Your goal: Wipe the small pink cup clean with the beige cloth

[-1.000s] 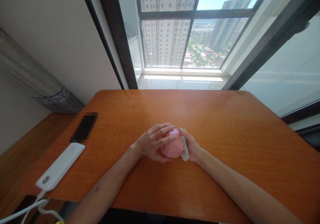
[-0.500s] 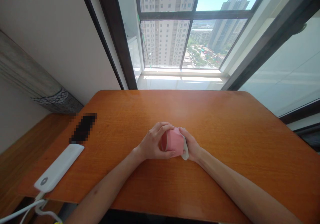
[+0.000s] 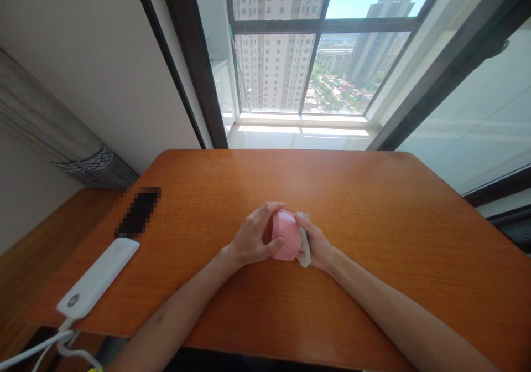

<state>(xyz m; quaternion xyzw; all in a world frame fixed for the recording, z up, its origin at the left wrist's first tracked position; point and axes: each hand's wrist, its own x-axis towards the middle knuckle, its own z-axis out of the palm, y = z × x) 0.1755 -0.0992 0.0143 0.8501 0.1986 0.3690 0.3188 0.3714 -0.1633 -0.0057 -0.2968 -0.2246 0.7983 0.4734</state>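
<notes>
A small pink faceted object (image 3: pixel 286 236), perhaps a cup, is held between my two hands above the front middle of the table. My left hand (image 3: pixel 258 233) wraps round its left side, thumb across the lower front and fingers over the top. On the other side, my right hand (image 3: pixel 316 242) grips a crumpled whitish cloth or tissue (image 3: pixel 305 250) and presses it to the pink object's right side. The right thumb rests near the top edge. Most of the right fingers are hidden behind the cloth and the object.
The brown wooden table (image 3: pixel 373 206) spreads out around my hands. A white power strip (image 3: pixel 99 278) with cables lies at its left edge, beside a pixelated dark item (image 3: pixel 139 212). Beyond the table's far edge is a window (image 3: pixel 298 73); a curtain (image 3: pixel 83 150) hangs at left.
The pink object has turned within my hands, and its dark inner side at left no longer shows. The cloth has shifted slightly left, with more of it showing above the right thumb.
</notes>
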